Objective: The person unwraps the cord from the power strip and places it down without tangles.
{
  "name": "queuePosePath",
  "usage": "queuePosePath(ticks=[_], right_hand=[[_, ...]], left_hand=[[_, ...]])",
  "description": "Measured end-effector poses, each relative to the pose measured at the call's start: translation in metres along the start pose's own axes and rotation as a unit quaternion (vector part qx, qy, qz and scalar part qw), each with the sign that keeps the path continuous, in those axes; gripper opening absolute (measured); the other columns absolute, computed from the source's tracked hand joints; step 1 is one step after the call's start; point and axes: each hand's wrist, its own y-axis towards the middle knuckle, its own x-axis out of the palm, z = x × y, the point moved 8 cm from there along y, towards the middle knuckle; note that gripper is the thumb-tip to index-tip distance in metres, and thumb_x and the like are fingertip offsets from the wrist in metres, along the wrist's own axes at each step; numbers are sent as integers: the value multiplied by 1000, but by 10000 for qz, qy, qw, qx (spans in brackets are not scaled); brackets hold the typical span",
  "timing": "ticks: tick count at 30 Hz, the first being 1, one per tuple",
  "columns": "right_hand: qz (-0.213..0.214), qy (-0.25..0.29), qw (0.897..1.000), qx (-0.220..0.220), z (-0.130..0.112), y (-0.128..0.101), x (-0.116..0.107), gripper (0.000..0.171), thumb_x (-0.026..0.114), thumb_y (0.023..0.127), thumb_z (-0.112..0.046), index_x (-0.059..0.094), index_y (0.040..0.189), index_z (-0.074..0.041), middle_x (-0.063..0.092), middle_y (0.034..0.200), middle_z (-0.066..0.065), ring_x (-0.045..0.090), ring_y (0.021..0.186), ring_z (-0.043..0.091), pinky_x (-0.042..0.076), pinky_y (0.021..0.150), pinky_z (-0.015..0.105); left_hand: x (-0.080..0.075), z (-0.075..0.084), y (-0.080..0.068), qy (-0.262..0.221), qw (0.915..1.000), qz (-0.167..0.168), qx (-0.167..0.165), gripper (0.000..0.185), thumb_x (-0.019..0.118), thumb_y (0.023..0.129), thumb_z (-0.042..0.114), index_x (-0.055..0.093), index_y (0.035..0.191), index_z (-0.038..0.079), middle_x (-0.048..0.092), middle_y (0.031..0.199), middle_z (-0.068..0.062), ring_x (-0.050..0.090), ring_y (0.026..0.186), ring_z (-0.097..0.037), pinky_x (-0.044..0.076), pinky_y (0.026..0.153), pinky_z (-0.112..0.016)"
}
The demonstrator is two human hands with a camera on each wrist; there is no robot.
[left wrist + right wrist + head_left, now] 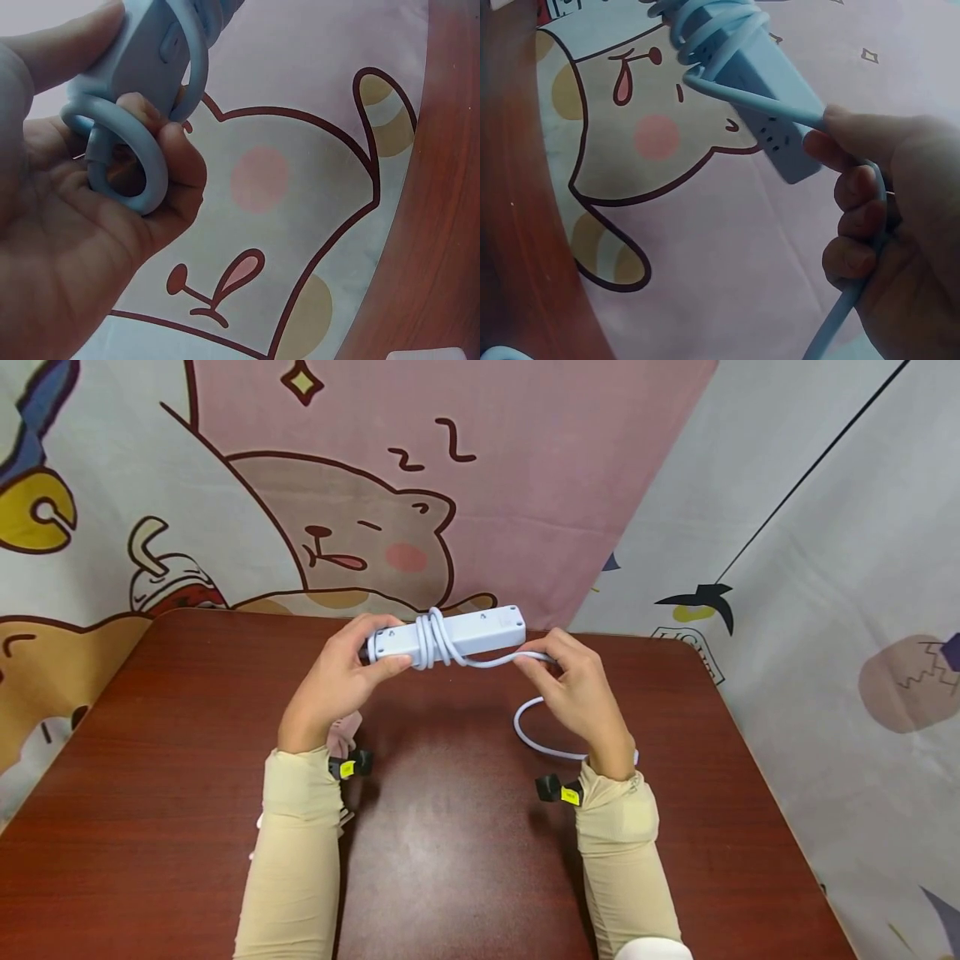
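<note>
A white power strip [487, 628] is held above the far part of the table, its cord wound several times around the body. My left hand [333, 681] grips its left end, thumb in front and fingers behind. In the left wrist view, a loop of the cord [154, 169] hangs at that end against the fingers. The right hand [573, 685] pinches the loose cord [772, 109] just right of the strip, and the cord runs on through its curled fingers. Socket holes show on the strip's face [791, 154] in the right wrist view. Below, a curve of cord [528, 739] lies near the right wrist.
The brown table [450, 860] reaches to a cartoon-printed cloth [525, 485] at the back and right. A pink object [343, 733] lies on the table, partly hidden by the left wrist. Other small pale things peek out beside the left sleeve [296, 860].
</note>
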Motion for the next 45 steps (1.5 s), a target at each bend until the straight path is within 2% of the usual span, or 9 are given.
queuePosePath(ticks=[16, 22, 27, 35, 45], right_hand=[[-138, 131, 9984, 526, 29, -3, 1, 8, 70, 96, -11, 74, 97, -5, 55, 77, 3, 46, 71, 9, 37, 66, 20], [17, 191, 9965, 813, 39, -3, -1, 12, 70, 97, -15, 76, 98, -4, 56, 77, 5, 46, 69, 15, 37, 64, 22], [202, 153, 9948, 983, 45, -5, -6, 13, 70, 97, -16, 76, 99, -5, 58, 79, 7, 46, 69, 13, 37, 64, 23], [370, 186, 9936, 1047, 48, -6, -10, 13, 70, 97, -15, 77, 98, -3, 59, 78, 8, 46, 68, 11, 36, 63, 20], [676, 254, 9907, 1153, 50, -6, -15, 13, 71, 96, -15, 77, 97, -4, 67, 85, 8, 49, 71, 12, 39, 64, 21]], left_hand=[[1, 1, 0, -65, 10000, -18, 48, 39, 74, 94, 20, 60, 130, 11, 61, 122, -6, 56, 105, -21, 49, 91, -41], [3, 0, 0, -66, 9999, -100, 50, 39, 74, 94, 21, 60, 130, 12, 61, 124, -5, 57, 105, -20, 49, 91, -40], [5, 2, 0, -10, 9997, -191, 137, 40, 75, 93, 21, 61, 130, 13, 61, 123, -5, 56, 104, -19, 47, 90, -39], [8, 0, 0, -88, 9994, -327, 82, 37, 75, 93, 21, 63, 128, 16, 61, 120, -4, 55, 104, -18, 46, 91, -38], [16, 0, -2, -179, 9975, -677, 78, 35, 73, 95, 25, 62, 128, 22, 60, 118, 1, 55, 103, -17, 45, 91, -36]])
